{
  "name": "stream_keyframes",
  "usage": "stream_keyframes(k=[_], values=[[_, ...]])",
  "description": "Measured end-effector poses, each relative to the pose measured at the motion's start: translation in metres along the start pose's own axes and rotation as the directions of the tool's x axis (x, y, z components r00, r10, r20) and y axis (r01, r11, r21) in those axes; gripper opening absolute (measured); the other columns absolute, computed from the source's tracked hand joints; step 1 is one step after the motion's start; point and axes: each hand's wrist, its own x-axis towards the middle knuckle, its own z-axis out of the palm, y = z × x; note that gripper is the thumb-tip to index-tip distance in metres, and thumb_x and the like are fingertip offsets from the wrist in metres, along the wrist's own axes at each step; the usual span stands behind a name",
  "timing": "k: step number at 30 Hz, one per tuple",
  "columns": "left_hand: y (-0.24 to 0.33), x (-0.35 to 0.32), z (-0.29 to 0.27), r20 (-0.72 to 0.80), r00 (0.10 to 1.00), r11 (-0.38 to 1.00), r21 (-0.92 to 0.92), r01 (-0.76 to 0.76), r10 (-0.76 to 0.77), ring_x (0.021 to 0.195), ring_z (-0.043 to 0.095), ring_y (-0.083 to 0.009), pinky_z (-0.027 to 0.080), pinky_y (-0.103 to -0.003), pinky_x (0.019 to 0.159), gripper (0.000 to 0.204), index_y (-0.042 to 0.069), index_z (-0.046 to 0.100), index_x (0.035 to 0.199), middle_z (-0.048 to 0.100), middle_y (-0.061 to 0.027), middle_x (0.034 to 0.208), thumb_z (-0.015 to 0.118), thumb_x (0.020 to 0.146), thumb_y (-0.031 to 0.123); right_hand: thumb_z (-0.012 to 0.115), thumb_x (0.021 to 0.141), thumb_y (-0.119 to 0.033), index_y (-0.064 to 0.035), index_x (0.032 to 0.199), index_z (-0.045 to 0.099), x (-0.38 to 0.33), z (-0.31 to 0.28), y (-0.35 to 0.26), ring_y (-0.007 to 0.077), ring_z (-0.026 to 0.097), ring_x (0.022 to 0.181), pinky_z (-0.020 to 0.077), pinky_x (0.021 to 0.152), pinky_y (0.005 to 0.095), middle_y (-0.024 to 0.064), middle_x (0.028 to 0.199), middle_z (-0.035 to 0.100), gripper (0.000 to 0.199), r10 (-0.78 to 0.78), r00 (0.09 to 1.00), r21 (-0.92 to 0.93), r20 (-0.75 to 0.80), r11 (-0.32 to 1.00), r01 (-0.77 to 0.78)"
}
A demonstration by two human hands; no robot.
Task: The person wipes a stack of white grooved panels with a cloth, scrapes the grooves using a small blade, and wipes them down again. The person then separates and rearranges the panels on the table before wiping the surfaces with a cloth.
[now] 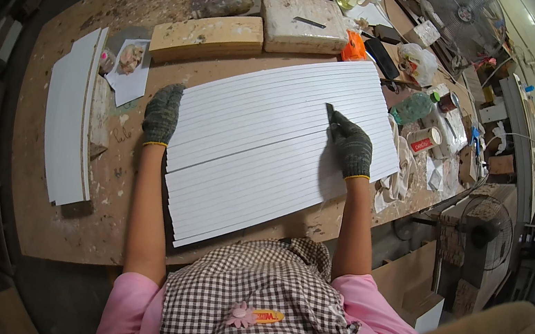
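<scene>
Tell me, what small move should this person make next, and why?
Probably bring the dark flat tool in the right hand to the dark seam between the white strips: it looks darker than neighbouring seams and runs close to that hand, while the left hand, at the strips' left edge, seems placed to steady them.

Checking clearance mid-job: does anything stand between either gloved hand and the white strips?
Nothing visible does, except the dark flat tool held in the right hand, which juts out over the white strips. The left hand is right at their left edge. Whether the right glove touches them, I can't tell.
</scene>
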Motion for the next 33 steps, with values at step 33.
stream_keyframes(k=[33], values=[[-0.021, 0.005, 0.011, 0.066, 0.977, 0.931, 0.296, -0.213, 0.203, 0.118, 0.054, -0.027, 0.042, -0.036, 0.105, 0.034, 0.004, 0.056, 0.126, 0.056, -0.0148, 0.128, 0.043, 0.095, 0.007, 0.062, 0.09, -0.021, -0.0069, 0.115, 0.067, 0.035, -0.035, 0.056, 0.0196, 0.067, 0.097, 0.0495, 0.086, 0.0323, 0.0117, 0.106, 0.07, 0.03, -0.013, 0.983, 0.127, -0.185, 0.991, 0.037]])
